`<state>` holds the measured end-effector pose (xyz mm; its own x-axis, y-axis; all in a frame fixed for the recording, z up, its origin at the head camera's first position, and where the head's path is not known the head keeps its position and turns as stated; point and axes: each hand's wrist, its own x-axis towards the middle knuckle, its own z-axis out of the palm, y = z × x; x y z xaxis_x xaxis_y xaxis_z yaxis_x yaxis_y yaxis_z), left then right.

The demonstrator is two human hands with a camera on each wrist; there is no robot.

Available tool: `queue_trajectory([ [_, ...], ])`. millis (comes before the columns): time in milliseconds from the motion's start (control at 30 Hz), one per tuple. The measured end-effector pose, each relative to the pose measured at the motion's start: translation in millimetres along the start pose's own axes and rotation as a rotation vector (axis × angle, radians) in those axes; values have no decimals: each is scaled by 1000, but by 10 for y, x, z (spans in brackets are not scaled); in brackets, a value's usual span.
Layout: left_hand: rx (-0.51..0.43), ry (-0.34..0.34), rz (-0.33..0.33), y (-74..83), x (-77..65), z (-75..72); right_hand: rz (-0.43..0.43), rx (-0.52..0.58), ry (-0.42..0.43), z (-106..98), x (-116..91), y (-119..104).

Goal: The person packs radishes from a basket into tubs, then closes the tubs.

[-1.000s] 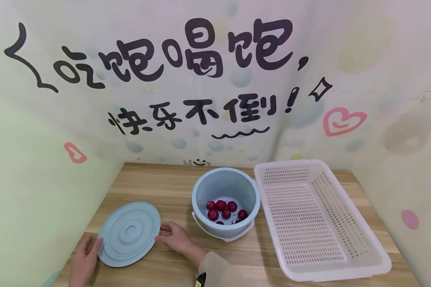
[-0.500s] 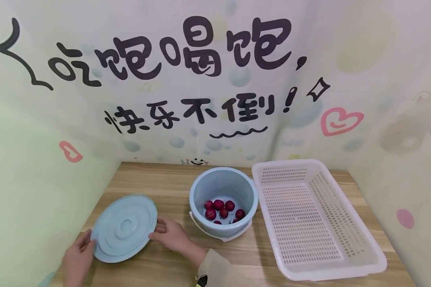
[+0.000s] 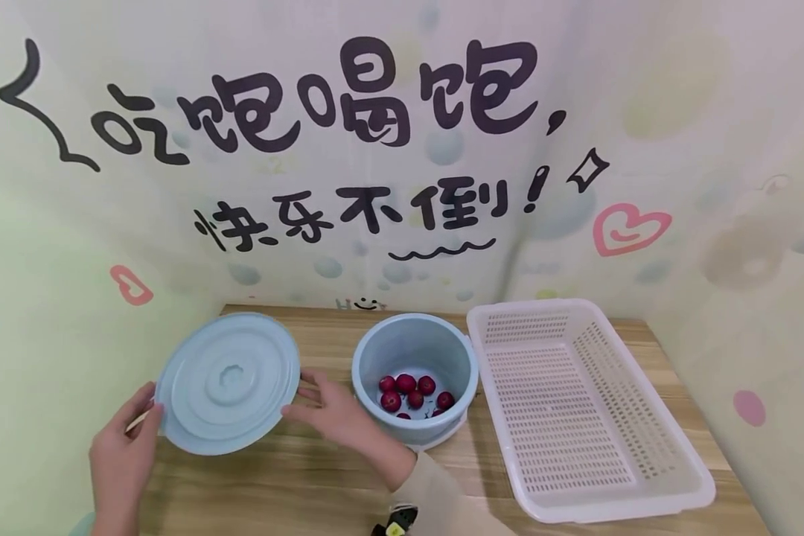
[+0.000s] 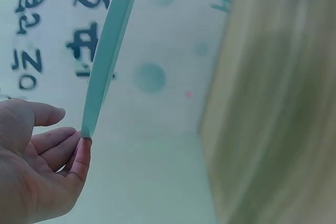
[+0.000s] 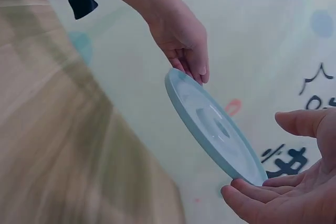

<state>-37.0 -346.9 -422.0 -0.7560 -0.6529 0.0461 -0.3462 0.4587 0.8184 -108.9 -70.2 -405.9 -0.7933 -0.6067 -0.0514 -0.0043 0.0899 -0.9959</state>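
A round light-blue lid (image 3: 231, 353) with concentric ridges is held off the wooden table, tilted with its face towards the head camera. My left hand (image 3: 122, 450) grips its left edge, and my right hand (image 3: 335, 411) holds the opposite edge with the fingers behind it. In the right wrist view, the right fingertips (image 5: 242, 186) curve under the rim while that thumb stands apart. The left wrist view has the lid (image 4: 107, 56) edge-on against the left fingers. Right of the hands stands a blue bucket (image 3: 412, 339) containing several small dark-red fruits (image 3: 406, 383).
A large white plastic basket (image 3: 616, 508) with slotted sides and floor sits on the table (image 3: 295, 484), at the bucket's right. The bucket's pale handle (image 3: 442, 438) hangs down in front. Behind the table rises a wall (image 3: 308, 268) covering with black lettering.
Both hands have lifted the lid from low over the table and tipped it more upright. The bucket, fruits and basket stay in place; the view has shifted slightly.
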Motion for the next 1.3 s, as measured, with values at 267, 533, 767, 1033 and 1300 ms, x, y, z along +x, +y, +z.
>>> queue_trajectory([
  [267,-188,-32,139,528,-95,217,-45,-16,55,-499,-213,-188],
  [533,-338,-126,386,982,-278,580,-65,-12,270,-989,-417,-239],
  [767,-489,-160,516,1323,-496,932,-140,236,429,-1323,-573,-311],
  [1033,-584,-224,565,1349,-665,1260,-255,385,585,-1487,-701,-213],
  [1300,-651,-317,541,1213,-736,1420,-245,454,687,-1593,-818,-4],
])
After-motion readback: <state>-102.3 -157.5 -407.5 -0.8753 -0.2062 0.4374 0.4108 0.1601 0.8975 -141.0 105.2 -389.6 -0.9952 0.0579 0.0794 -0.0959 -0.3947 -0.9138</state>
